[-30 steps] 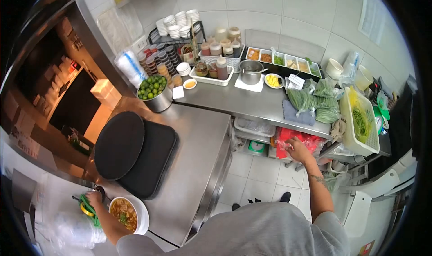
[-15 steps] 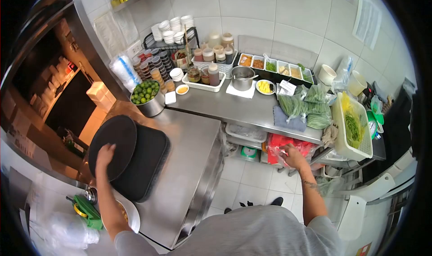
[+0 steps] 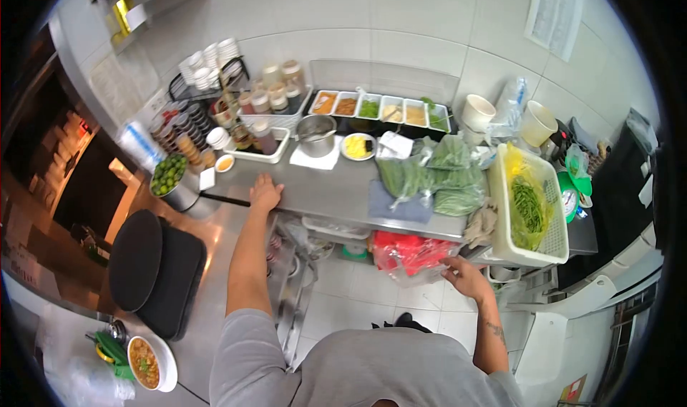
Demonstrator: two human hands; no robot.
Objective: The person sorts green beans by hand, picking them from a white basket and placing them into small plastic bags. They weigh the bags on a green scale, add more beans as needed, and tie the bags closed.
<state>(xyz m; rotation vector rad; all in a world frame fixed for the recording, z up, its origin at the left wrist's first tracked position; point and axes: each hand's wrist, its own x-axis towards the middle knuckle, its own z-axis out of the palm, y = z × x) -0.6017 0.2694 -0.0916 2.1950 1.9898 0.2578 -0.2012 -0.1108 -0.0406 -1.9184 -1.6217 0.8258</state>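
Observation:
My left hand (image 3: pixel 266 192) rests with outstretched fingers on the front edge of the steel counter (image 3: pixel 322 192), holding nothing. Down at the right, my right hand (image 3: pixel 466 278) pinches the edge of a clear plastic bag (image 3: pixel 408 267) with red material inside, which sticks out from under the counter. Above it on the counter lie bags of green vegetables (image 3: pixel 458 174) and a folded blue-grey cloth (image 3: pixel 397 203). At the left, a round black tray (image 3: pixel 134 260) leans over a rectangular black tray (image 3: pixel 175 282).
A bowl of soup (image 3: pixel 145 363) stands at the lower left. Limes (image 3: pixel 169 174) fill a metal pot. Behind are sauce bottles (image 3: pixel 275 96), a saucepan (image 3: pixel 315 136) and topping containers (image 3: pixel 368 109). A white basket (image 3: pixel 552 228) juts past the counter's right end.
My left hand has left the round black tray and moved right onto the counter edge. The view has turned right. My right hand stays at the bag, which now bulges further out.

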